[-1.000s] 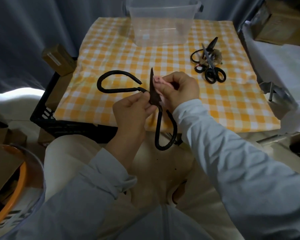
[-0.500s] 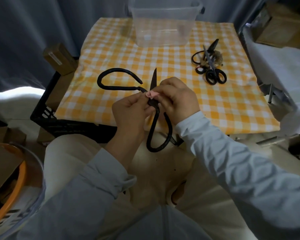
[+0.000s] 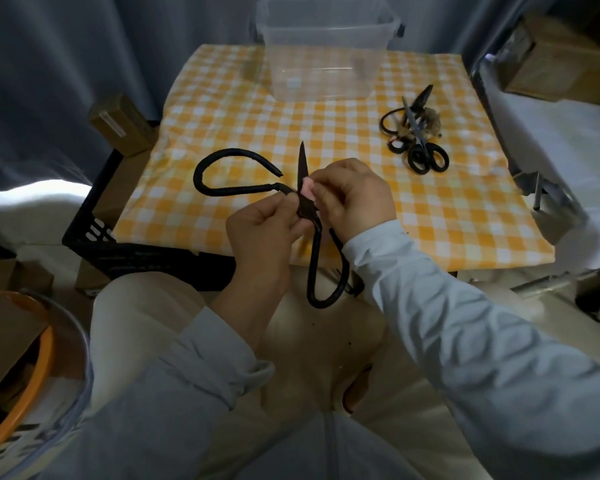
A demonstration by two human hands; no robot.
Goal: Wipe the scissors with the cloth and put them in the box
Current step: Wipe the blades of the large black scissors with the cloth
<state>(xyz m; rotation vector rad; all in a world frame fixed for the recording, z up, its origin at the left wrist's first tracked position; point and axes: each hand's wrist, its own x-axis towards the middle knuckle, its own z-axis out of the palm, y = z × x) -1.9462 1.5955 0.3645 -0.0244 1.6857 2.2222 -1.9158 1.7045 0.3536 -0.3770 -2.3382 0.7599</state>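
Holding the big black scissors (image 3: 302, 168) near their pivot, the left hand (image 3: 264, 230) pinches them between thumb and fingers over the near edge of the table (image 3: 447, 230). One looped handle sticks out to the left above the checked top, and the other hangs down past the near edge toward the lap. The one blade that shows points up and away toward the far edge. A small pink cloth (image 3: 307, 191) is pressed against the right side of that blade, low down near the pivot. The right hand (image 3: 357, 199) has its fingers curled tight round the cloth, so wiping looks to be under way and this pair is not yet ready to put away. At the middle of the far edge stands the clear plastic box (image 3: 326, 77). No scissors can be seen through its walls, so it seems nothing has gone in yet. Toward the far right corner lies a small heap of other scissors (image 3: 424, 151), touching one another, with no hand on them. By the look of it, most of the job remains: finishing this pair, boxing it, then cleaning and boxing the heap.
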